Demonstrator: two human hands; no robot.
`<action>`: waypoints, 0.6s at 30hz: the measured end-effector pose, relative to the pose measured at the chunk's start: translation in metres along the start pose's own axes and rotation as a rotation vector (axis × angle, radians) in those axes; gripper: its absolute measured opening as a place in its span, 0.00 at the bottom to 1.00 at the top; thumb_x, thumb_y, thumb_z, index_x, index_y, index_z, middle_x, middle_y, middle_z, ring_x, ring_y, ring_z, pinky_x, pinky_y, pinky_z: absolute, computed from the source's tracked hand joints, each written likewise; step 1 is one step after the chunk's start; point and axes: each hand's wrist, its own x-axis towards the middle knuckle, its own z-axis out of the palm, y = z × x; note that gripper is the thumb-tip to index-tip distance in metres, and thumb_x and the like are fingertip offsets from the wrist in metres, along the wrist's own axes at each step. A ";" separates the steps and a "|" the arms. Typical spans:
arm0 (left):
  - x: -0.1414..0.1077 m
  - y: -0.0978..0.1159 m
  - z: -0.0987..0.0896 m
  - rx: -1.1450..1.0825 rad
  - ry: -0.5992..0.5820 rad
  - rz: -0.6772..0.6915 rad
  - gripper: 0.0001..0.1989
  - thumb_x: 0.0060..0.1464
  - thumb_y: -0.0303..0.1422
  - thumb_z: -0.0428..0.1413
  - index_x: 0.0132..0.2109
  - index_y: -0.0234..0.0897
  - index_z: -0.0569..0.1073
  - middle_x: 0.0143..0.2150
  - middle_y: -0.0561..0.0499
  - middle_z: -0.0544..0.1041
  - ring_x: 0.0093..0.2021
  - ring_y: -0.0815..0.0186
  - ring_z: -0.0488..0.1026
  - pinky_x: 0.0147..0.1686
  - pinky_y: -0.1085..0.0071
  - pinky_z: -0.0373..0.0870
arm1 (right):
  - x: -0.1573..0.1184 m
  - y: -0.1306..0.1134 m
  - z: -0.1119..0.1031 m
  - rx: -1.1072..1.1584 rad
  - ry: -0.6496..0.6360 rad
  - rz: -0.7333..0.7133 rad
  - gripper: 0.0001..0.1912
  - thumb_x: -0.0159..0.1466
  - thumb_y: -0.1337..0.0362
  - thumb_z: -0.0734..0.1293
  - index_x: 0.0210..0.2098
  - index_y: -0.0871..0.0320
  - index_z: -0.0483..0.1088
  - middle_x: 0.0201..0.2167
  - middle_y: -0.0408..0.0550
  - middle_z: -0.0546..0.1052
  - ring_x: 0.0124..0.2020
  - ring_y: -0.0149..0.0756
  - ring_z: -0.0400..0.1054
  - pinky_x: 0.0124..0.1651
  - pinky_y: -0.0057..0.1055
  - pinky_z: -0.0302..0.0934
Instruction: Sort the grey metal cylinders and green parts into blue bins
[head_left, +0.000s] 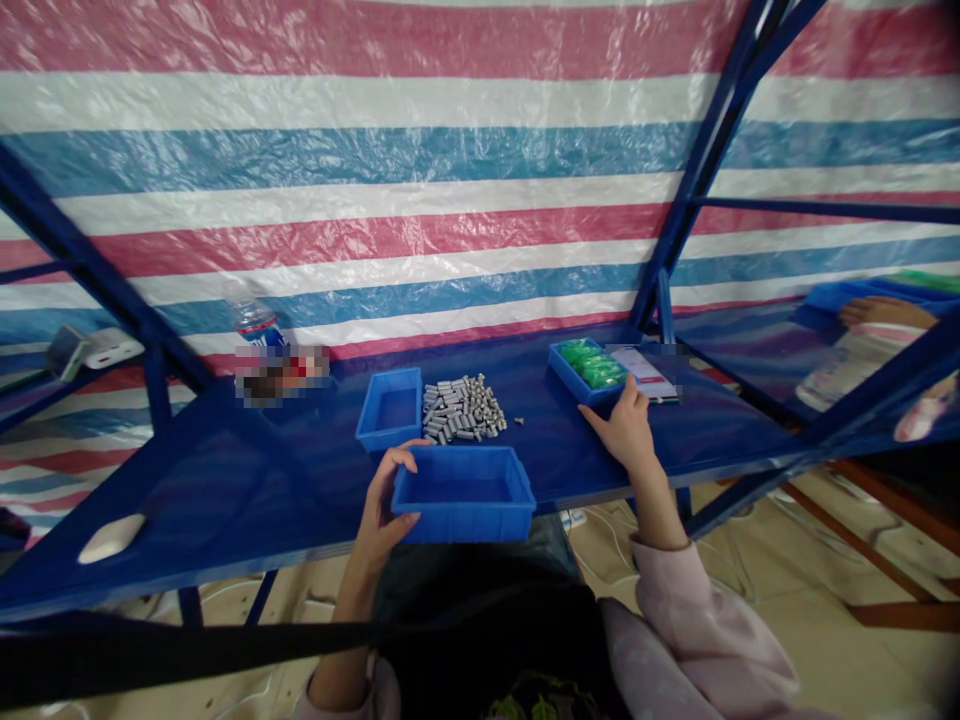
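Note:
My left hand (386, 500) is closed around the left end of a blue plastic bin (465, 522) at the table's front edge; the bin's bare floor shows. My right hand (626, 425) grips the near end of a smaller blue bin (577, 385), thumb on the near side and fingers by its right corner. Green packets (592, 362) fill that bin. Between the hands lies a loose pile of small silver metal cylinders and screw-like pieces (461, 410), with one piece (519, 421) apart on its right. Another small blue bin (390, 410) touches the pile's left side.
On the blue table (285, 480) are a white rounded object (111, 538) at left and a water bottle (259, 325) behind. A phone-like slab (646, 372) lies beside the green packets. Blue frame posts (694, 180) rise behind; another person's hand (889, 312) is at far right.

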 end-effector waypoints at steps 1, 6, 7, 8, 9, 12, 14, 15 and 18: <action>0.000 0.002 -0.001 -0.007 -0.027 -0.035 0.22 0.46 0.46 0.60 0.44 0.40 0.64 0.58 0.41 0.65 0.56 0.46 0.65 0.48 0.58 0.63 | 0.000 0.001 0.000 -0.001 -0.001 -0.004 0.52 0.57 0.49 0.67 0.67 0.75 0.40 0.55 0.78 0.60 0.57 0.66 0.59 0.53 0.53 0.58; 0.005 0.011 0.000 0.029 -0.168 -0.245 0.25 0.44 0.43 0.63 0.44 0.42 0.60 0.60 0.44 0.62 0.58 0.50 0.64 0.50 0.60 0.65 | 0.001 0.006 0.006 0.015 0.037 -0.046 0.51 0.57 0.47 0.66 0.66 0.73 0.40 0.55 0.77 0.60 0.57 0.67 0.58 0.52 0.55 0.59; 0.006 0.011 0.000 0.049 -0.195 -0.273 0.27 0.44 0.42 0.64 0.45 0.42 0.59 0.60 0.44 0.61 0.58 0.51 0.64 0.51 0.60 0.65 | 0.002 0.006 0.007 0.021 0.045 -0.050 0.51 0.57 0.47 0.66 0.66 0.72 0.41 0.55 0.77 0.60 0.57 0.67 0.58 0.52 0.55 0.59; 0.006 0.011 0.001 0.068 -0.215 -0.289 0.28 0.43 0.42 0.64 0.46 0.43 0.57 0.60 0.44 0.61 0.58 0.51 0.64 0.52 0.59 0.65 | 0.002 0.007 0.008 0.025 0.050 -0.048 0.51 0.57 0.47 0.66 0.66 0.71 0.41 0.56 0.76 0.60 0.57 0.67 0.59 0.51 0.56 0.59; 0.006 0.010 0.001 0.084 -0.230 -0.293 0.30 0.43 0.41 0.65 0.47 0.43 0.57 0.61 0.44 0.60 0.59 0.52 0.63 0.54 0.59 0.64 | 0.002 0.007 0.008 0.028 0.050 -0.040 0.51 0.57 0.47 0.66 0.67 0.71 0.41 0.56 0.76 0.60 0.56 0.67 0.59 0.51 0.56 0.58; 0.005 0.006 0.000 0.088 -0.258 -0.280 0.33 0.43 0.39 0.66 0.50 0.45 0.54 0.61 0.44 0.59 0.62 0.53 0.61 0.58 0.59 0.61 | 0.002 0.005 0.007 0.027 0.035 -0.006 0.52 0.56 0.47 0.67 0.67 0.71 0.40 0.55 0.76 0.59 0.55 0.67 0.61 0.52 0.56 0.58; 0.006 0.005 -0.002 0.086 -0.280 -0.279 0.36 0.43 0.36 0.66 0.53 0.46 0.53 0.62 0.44 0.59 0.62 0.53 0.60 0.60 0.58 0.59 | 0.002 0.004 0.006 0.027 0.035 -0.001 0.53 0.56 0.47 0.67 0.67 0.71 0.41 0.55 0.76 0.59 0.55 0.67 0.61 0.52 0.56 0.58; 0.006 0.005 -0.003 0.093 -0.293 -0.280 0.38 0.42 0.35 0.67 0.54 0.46 0.53 0.62 0.45 0.59 0.62 0.53 0.60 0.60 0.58 0.58 | 0.002 0.003 0.006 0.028 0.038 -0.002 0.52 0.55 0.47 0.67 0.67 0.71 0.41 0.56 0.76 0.59 0.55 0.67 0.61 0.52 0.56 0.57; 0.008 0.006 -0.004 0.129 -0.326 -0.275 0.43 0.42 0.34 0.67 0.59 0.46 0.51 0.62 0.45 0.59 0.63 0.53 0.58 0.62 0.58 0.56 | 0.002 0.005 0.007 0.033 0.039 0.002 0.53 0.55 0.48 0.68 0.67 0.71 0.41 0.56 0.76 0.59 0.56 0.67 0.60 0.52 0.55 0.58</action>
